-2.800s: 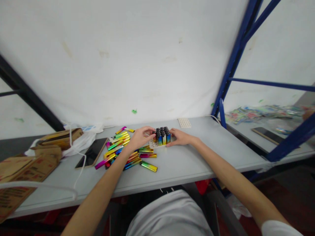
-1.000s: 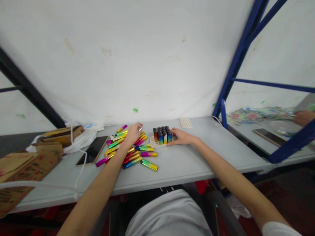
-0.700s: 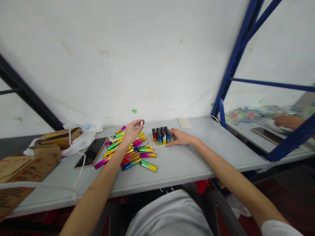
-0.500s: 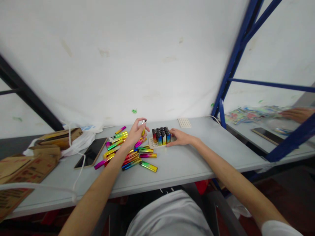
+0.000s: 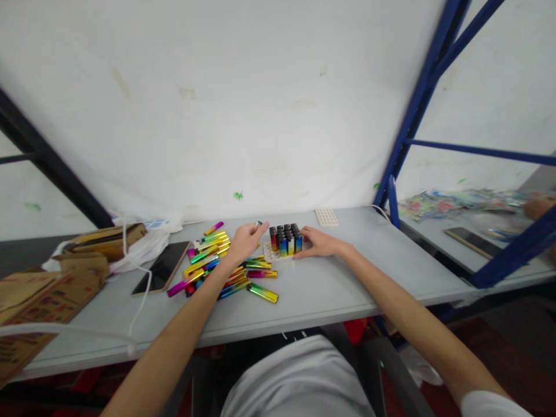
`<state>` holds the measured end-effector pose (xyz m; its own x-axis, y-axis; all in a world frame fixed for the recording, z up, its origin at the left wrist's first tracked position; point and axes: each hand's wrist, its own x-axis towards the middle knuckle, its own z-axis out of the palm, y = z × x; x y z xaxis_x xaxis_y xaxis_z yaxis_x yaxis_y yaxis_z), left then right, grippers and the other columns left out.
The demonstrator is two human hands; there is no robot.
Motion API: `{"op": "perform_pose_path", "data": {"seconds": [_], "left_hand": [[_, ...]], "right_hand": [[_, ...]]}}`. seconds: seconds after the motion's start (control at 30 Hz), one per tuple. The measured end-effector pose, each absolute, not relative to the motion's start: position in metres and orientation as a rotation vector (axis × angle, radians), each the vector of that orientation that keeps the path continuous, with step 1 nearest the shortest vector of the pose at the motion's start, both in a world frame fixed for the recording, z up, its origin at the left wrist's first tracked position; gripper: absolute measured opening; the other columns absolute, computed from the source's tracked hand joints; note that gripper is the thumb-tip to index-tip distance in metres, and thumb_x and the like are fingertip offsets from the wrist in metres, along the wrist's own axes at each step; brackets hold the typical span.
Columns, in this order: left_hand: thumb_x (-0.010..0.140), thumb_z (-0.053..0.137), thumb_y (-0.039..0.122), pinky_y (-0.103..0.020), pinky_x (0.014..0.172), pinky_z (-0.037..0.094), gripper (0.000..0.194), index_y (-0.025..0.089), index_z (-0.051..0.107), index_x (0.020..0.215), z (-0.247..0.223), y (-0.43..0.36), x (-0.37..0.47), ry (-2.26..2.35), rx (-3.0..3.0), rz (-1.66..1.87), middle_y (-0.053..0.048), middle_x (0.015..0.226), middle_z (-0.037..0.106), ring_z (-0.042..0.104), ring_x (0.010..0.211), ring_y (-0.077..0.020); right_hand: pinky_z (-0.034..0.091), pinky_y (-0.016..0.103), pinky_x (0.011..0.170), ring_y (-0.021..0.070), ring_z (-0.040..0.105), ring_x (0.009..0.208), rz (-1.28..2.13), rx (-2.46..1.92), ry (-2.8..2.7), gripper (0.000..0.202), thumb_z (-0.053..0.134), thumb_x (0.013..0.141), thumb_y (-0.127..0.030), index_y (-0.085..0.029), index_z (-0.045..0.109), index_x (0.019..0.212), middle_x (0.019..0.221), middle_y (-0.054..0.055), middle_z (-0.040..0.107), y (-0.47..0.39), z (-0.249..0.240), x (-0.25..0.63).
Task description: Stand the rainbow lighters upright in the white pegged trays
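My left hand (image 5: 244, 241) is closed around a lighter (image 5: 259, 223); only its metal top shows above the fingers. Just right of it stands a white holed tray (image 5: 270, 255), with several upright lighters (image 5: 286, 238) packed in it, black tops up. My right hand (image 5: 319, 242) grips the right side of this tray, thumb in front and fingers behind. Under and left of my left forearm, shiny lighters in rainbow colours (image 5: 262, 292) lie in a loose pile on the grey table (image 5: 330, 289).
Another white holed tray (image 5: 326, 217) lies by the wall. A phone (image 5: 163, 267), a white cable (image 5: 145, 289) and an opened cardboard box (image 5: 56, 289) are at the left. Past the blue frame (image 5: 406, 116), a co-worker's blurred hand (image 5: 538, 205) is near plastic packets (image 5: 452, 202).
My left hand has turned and lowered slightly, bringing the lighter closer to the tray; the lighter is now mostly covered by the fingers. My right hand stays at the tray.
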<state>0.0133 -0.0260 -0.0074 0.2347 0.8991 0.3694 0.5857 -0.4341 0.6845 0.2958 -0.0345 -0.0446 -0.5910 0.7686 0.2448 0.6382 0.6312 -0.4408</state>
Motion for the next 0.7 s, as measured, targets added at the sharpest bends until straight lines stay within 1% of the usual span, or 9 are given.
{"op": "perform_pose_path", "data": {"seconds": [0.17, 0.27, 0.43, 0.6, 0.7], "left_hand": [[0.085, 0.048, 0.051, -0.03, 0.055, 0.022, 0.047, 0.023, 0.035, 0.05, -0.0051, -0.0283, 0.0139, 1.381, 2.089, 1.09, 0.003, 0.051, 0.031, 0.035, 0.054, -0.0138], [0.084, 0.049, 0.044, -0.03, 0.055, 0.021, 0.042, 0.023, 0.034, 0.05, -0.004, -0.0282, 0.0133, 1.402, 2.102, 1.122, 0.003, 0.052, 0.031, 0.034, 0.054, -0.0138], [0.085, 0.047, 0.04, -0.03, 0.057, 0.022, 0.04, 0.023, 0.035, 0.051, -0.0066, -0.0269, 0.0136, 1.424, 2.164, 1.142, 0.003, 0.051, 0.035, 0.037, 0.055, -0.0143], [0.088, 0.046, 0.037, -0.03, 0.059, 0.025, 0.038, 0.023, 0.037, 0.055, -0.0086, -0.0284, 0.0145, 1.414, 2.234, 1.106, 0.003, 0.051, 0.038, 0.041, 0.056, -0.0154], [0.092, 0.045, 0.04, -0.03, 0.06, 0.029, 0.037, 0.023, 0.041, 0.06, -0.0069, -0.0319, 0.0147, 1.348, 2.235, 1.113, 0.004, 0.053, 0.041, 0.043, 0.058, -0.0157]], "right_hand": [[0.05, 0.034, 0.084, 0.0237, 0.059, 0.093, 0.425, -1.105, -2.444, 0.064, 0.083, 0.08, -0.059, -0.013, 0.067, 0.121, 0.104, 0.009, 0.063, -0.0355, -0.0437, 0.2959], [0.05, 0.035, 0.083, 0.0235, 0.059, 0.091, 0.427, -1.099, -2.437, 0.062, 0.084, 0.08, -0.058, -0.013, 0.068, 0.119, 0.102, 0.008, 0.063, -0.035, -0.0447, 0.2966], [0.051, 0.035, 0.082, 0.0239, 0.059, 0.091, 0.429, -1.107, -2.431, 0.062, 0.084, 0.079, -0.059, -0.014, 0.069, 0.119, 0.102, 0.009, 0.062, -0.0333, -0.0468, 0.2973], [0.052, 0.037, 0.085, 0.0255, 0.061, 0.094, 0.443, -1.132, -2.424, 0.066, 0.085, 0.078, -0.059, -0.014, 0.067, 0.124, 0.105, 0.01, 0.063, -0.0341, -0.046, 0.2965], [0.052, 0.038, 0.087, 0.0261, 0.061, 0.096, 0.46, -1.139, -2.417, 0.068, 0.085, 0.078, -0.058, -0.014, 0.067, 0.126, 0.107, 0.01, 0.064, -0.0353, -0.0449, 0.2959]]}}
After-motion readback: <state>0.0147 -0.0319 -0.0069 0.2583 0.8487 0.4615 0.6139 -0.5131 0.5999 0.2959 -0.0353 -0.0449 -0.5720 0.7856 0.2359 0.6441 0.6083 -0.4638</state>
